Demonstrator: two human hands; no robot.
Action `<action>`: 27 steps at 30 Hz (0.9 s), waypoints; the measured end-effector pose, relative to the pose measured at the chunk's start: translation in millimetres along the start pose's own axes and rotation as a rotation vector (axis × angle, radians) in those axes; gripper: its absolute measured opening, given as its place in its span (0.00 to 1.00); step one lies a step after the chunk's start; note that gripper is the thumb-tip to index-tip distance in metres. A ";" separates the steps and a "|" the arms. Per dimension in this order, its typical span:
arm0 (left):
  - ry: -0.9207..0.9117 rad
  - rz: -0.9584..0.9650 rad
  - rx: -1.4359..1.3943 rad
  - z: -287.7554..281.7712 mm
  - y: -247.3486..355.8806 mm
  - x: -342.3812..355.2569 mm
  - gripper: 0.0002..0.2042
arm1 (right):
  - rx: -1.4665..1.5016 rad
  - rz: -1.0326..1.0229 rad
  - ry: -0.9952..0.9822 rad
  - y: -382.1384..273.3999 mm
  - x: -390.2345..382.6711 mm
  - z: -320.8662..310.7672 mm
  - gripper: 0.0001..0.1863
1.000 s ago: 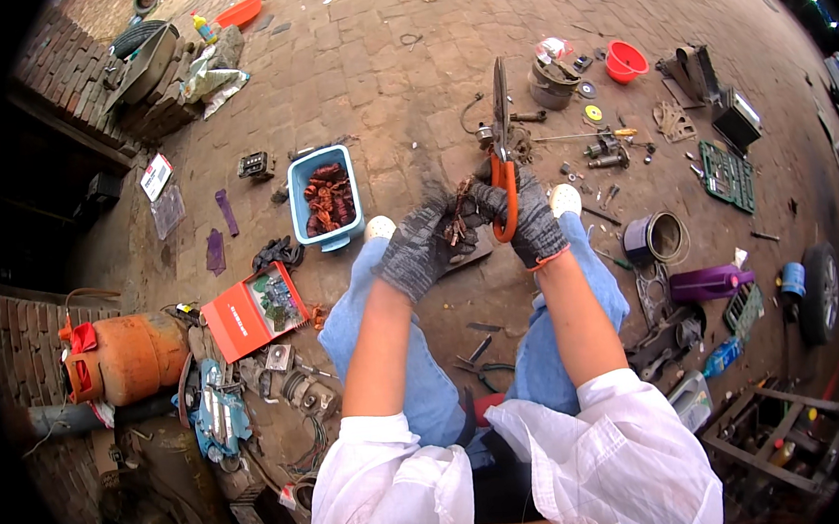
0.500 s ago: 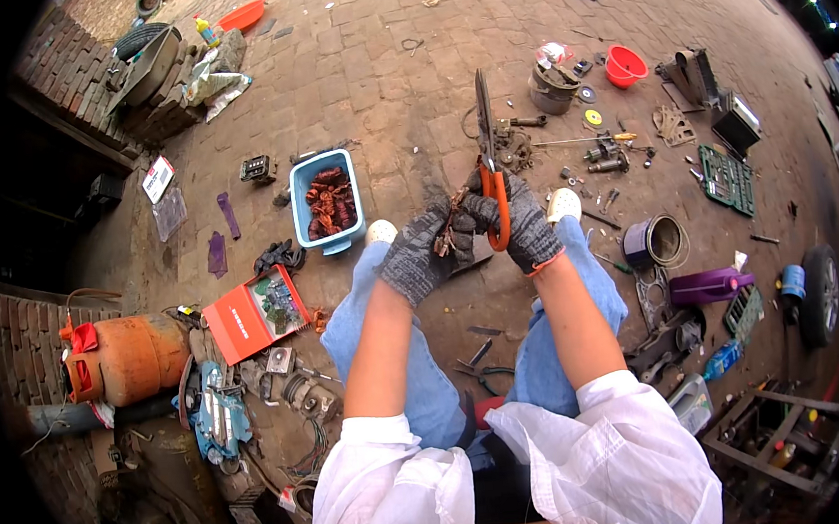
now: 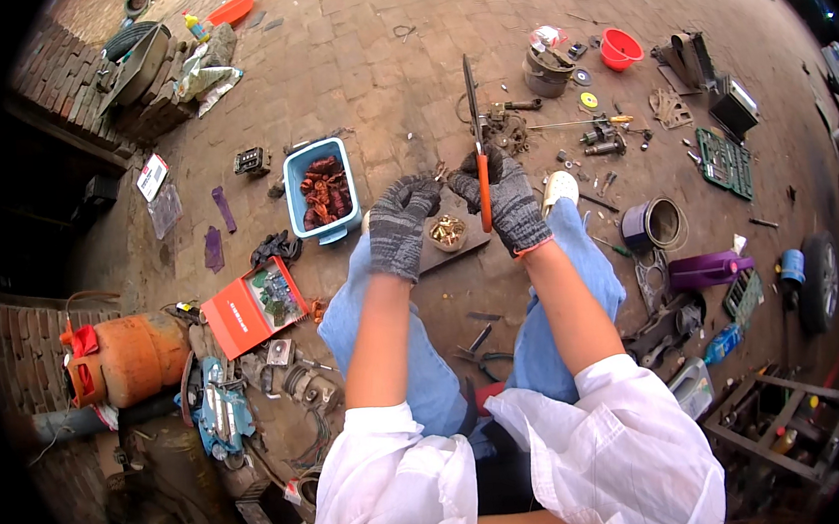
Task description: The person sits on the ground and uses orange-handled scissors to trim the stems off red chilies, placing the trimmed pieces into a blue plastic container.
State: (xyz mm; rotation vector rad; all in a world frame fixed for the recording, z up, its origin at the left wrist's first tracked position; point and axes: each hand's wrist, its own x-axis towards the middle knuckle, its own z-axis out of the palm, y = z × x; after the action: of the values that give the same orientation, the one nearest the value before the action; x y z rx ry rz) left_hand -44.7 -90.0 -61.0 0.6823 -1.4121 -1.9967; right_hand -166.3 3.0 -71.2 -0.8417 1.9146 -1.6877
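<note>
My right hand (image 3: 511,201), in a dark grey knit glove, is closed on a pair of orange-handled shears (image 3: 484,193), whose long dark blades point away from me. My left hand (image 3: 405,222), gloved alike, has its fingers drawn together. A small brownish scrap (image 3: 440,171) shows at its fingertips, too small to name. Between and below the hands sits a small round bowl (image 3: 433,237) of brass-coloured bits. It rests on a flat dark plate (image 3: 472,242) between my feet.
At left stands a blue tub (image 3: 350,194) of coppery coils, with an open red box (image 3: 237,316) nearer me. An orange gas cylinder (image 3: 141,358) lies farther left. On the right are a metal can (image 3: 649,229), a purple jug (image 3: 701,270), a green socket case (image 3: 724,164) and a wheel (image 3: 820,280).
My hands have drawn apart slightly, and the dark lump seen between them no longer shows. The bowl of brass-coloured bits has come into sight. The shears have shifted slightly left.
</note>
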 end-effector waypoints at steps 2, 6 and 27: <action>0.110 0.043 0.068 10.9 3.2 -1.3 0.06 | -0.041 -0.019 0.086 28.0 3.4 8.7 0.14; 0.164 0.179 0.129 8.0 -10.4 1.4 0.07 | -0.123 -0.218 0.115 47.2 2.5 16.4 0.14; -0.001 0.072 0.326 -19.0 -11.1 16.4 0.10 | 0.862 0.592 -0.401 47.4 -53.7 39.8 0.16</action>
State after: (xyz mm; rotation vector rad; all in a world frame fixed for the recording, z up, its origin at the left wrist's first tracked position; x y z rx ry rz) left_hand -44.7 -111.1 -78.5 0.7561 -1.7577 -1.7289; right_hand -107.7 15.3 -127.2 -0.2027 0.8754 -1.5664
